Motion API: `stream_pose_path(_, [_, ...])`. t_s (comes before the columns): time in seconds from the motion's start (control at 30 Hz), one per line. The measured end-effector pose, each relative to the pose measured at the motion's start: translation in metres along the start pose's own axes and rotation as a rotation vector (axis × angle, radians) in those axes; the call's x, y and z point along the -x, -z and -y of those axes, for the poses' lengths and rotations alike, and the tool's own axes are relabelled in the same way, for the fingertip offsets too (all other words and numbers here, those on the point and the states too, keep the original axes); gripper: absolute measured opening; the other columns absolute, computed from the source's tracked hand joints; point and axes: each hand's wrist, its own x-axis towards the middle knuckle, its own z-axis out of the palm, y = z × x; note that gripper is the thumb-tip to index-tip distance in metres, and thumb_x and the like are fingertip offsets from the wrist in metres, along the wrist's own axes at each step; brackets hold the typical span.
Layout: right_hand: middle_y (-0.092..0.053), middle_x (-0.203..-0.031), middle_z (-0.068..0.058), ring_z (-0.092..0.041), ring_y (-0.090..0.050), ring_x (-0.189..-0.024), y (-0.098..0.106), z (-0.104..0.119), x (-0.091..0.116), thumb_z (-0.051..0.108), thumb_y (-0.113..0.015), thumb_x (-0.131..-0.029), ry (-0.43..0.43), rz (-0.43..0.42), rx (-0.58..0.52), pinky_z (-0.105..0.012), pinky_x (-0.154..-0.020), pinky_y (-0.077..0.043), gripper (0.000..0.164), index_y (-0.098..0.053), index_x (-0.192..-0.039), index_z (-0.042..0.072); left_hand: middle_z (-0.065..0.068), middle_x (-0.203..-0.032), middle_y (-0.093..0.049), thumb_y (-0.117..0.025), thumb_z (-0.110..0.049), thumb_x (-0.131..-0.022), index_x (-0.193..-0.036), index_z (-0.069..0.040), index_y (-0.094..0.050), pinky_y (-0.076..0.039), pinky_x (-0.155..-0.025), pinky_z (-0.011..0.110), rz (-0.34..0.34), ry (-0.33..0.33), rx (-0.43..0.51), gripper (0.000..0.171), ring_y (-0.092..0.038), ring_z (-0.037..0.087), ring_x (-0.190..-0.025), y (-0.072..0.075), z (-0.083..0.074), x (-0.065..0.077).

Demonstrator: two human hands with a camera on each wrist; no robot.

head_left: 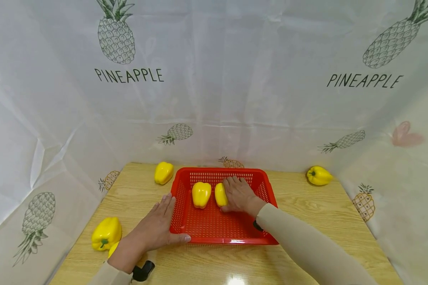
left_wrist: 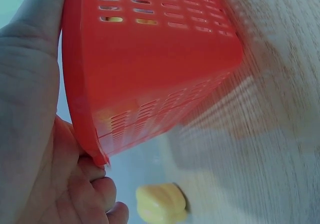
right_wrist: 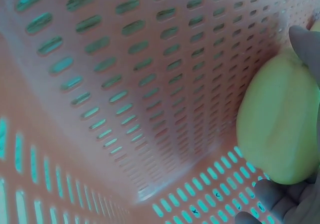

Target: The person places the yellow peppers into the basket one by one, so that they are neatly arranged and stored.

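Observation:
A red plastic basket (head_left: 217, 227) with slotted walls stands on the wooden table. Inside it, my right hand (head_left: 239, 194) grips a yellow bell pepper (head_left: 219, 194), thumb at the near end and fingers over the far side. The right wrist view shows this pepper (right_wrist: 280, 119) between thumb and fingertips, close to the basket's slotted wall. Another yellow bell pepper (head_left: 201, 194) lies just left of it in the basket. My left hand (head_left: 153, 229) rests at the basket's near left corner, its fingers stretched along the left rim and its thumb on the front rim.
Outside the basket, one yellow pepper (head_left: 163, 173) lies behind its left side and another (head_left: 318, 175) at the table's far right. Near my left forearm sits a yellow pepper (head_left: 106, 233), with one more partly hidden. A pineapple-print sheet (head_left: 221, 87) hangs behind the table (head_left: 306, 213).

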Motion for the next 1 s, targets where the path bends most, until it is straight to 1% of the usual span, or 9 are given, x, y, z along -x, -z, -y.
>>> stream_pose_path(0.1, [-0.056,-0.142,-0.014,-0.031,-0.054,-0.127,0.002,-0.002,0.002,0.082,-0.067,-0.082,-0.004,0.012,-0.002,-0.048,-0.109,-0.05,0.106,-0.044,-0.15,0.004,0.028,-0.174,-0.014,-0.068,-0.086,-0.078,-0.165,0.006,-0.02,-0.019,-0.13,0.061,0.004,-0.005,-0.004,0.136,-0.013,0.044,-0.162,0.001,0.0,-0.002])
stream_pose_path(0.23, [-0.051,-0.154,-0.016,-0.034,-0.051,-0.139,0.008,-0.005,0.004,0.084,-0.066,-0.082,-0.011,0.037,-0.032,-0.053,-0.116,-0.046,0.114,-0.038,-0.157,0.003,0.026,-0.174,-0.013,-0.07,-0.084,-0.078,-0.166,0.005,-0.019,-0.018,-0.13,0.061,0.018,0.009,0.003,0.135,-0.012,0.044,-0.163,0.002,0.001,-0.003])
stream_pose_path(0.37, [-0.046,-0.161,-0.017,-0.035,-0.047,-0.146,0.018,-0.012,0.007,0.084,-0.064,-0.083,-0.023,0.034,-0.062,-0.056,-0.121,-0.041,0.117,-0.034,-0.162,0.002,0.026,-0.175,-0.012,-0.07,-0.084,-0.079,-0.166,0.005,-0.018,-0.017,-0.131,0.061,0.029,0.013,0.008,0.135,-0.011,0.044,-0.163,0.003,0.002,-0.002])
stream_pose_path(0.57, [-0.045,-0.162,-0.019,-0.039,-0.046,-0.147,0.036,-0.029,0.018,0.081,-0.064,-0.087,-0.064,-0.04,-0.103,-0.059,-0.12,-0.041,0.114,-0.033,-0.162,0.0,0.027,-0.174,-0.013,-0.067,-0.087,-0.078,-0.165,0.006,-0.019,-0.017,-0.131,0.061,0.029,0.002,0.007,0.137,-0.012,0.045,-0.162,0.003,0.002,-0.001])
stream_pose_path(0.8, [-0.056,-0.147,-0.023,-0.04,-0.055,-0.134,0.051,-0.049,0.037,0.07,-0.071,-0.09,-0.097,-0.168,-0.116,-0.057,-0.108,-0.05,0.103,-0.039,-0.156,-0.003,0.029,-0.173,-0.013,-0.066,-0.088,-0.078,-0.165,0.008,-0.019,-0.018,-0.13,0.062,0.01,-0.016,0.007,0.138,-0.012,0.046,-0.162,0.003,0.002,0.0])
stream_pose_path(1.0, [-0.056,-0.147,-0.024,-0.042,-0.055,-0.134,0.065,-0.065,0.051,0.064,-0.072,-0.093,-0.142,-0.217,-0.135,-0.058,-0.106,-0.051,0.097,-0.038,-0.155,-0.003,0.028,-0.174,-0.012,-0.07,-0.082,-0.08,-0.165,0.007,-0.018,-0.017,-0.13,0.062,0.017,-0.014,0.013,0.134,-0.011,0.046,-0.162,0.0,0.0,0.001])
